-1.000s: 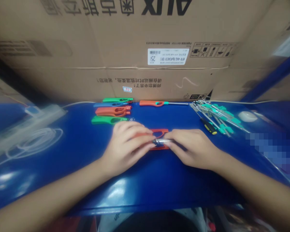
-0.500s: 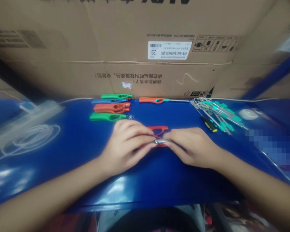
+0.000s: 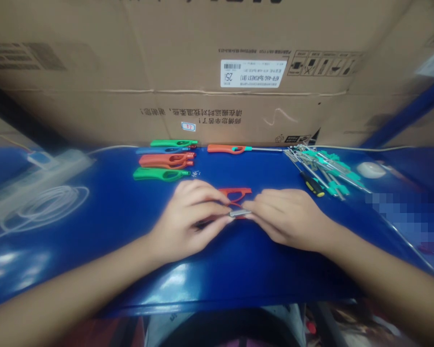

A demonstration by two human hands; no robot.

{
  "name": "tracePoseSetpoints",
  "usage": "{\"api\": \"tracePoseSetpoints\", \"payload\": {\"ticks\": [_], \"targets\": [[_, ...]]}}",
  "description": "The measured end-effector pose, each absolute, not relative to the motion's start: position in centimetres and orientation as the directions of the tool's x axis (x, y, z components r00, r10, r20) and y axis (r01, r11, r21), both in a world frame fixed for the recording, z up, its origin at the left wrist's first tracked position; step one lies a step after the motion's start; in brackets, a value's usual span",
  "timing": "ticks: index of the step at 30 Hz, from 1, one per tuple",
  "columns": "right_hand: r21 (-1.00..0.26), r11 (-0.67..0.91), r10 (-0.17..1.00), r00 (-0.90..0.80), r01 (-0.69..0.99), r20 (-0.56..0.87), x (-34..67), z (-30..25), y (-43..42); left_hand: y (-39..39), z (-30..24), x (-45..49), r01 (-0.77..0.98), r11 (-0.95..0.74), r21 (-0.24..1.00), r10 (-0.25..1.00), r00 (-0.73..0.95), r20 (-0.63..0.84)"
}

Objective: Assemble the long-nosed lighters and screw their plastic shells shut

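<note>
Metal piece sits pinched by the left hand and the right hand, near red plastic (a handle, maybe). Less metal shows than a second ago, so the hold seems closer.

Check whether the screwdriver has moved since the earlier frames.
No. Against the carton behind, the screwdriver lies in the same place; the slight shift is the camera's.
</note>
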State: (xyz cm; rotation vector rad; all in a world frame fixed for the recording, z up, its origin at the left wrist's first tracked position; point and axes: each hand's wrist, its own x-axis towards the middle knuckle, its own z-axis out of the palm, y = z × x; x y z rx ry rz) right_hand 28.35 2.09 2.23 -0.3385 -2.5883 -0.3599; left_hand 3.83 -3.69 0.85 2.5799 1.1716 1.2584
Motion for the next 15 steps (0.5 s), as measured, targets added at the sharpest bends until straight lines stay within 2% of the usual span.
{"api": "tracePoseSetpoints", "payload": {"ticks": [5, 9, 15], "targets": [[0.119, 0.944, 0.215, -0.850, 0.307, 0.481, 28.3, 2.1, 2.1, -3.6, 0.7, 3.8, 0.598, -0.686, 0.414, 0.697, 0.378, 0.610], [-0.023, 0.909, 0.390, -0.829, 0.416, 0.400, 28.4, 2.1, 2.4, -3.5, 0.5, 3.7, 0.653, -0.639, 0.407, 0.744, 0.389, 0.543], [-0.091, 0.834, 0.535, -0.760, 0.544, 0.369, 29.3, 2.7, 3.7, -2.9, 0.2, 3.2, 0.756, -0.543, 0.365, 0.811, 0.358, 0.464]]}}
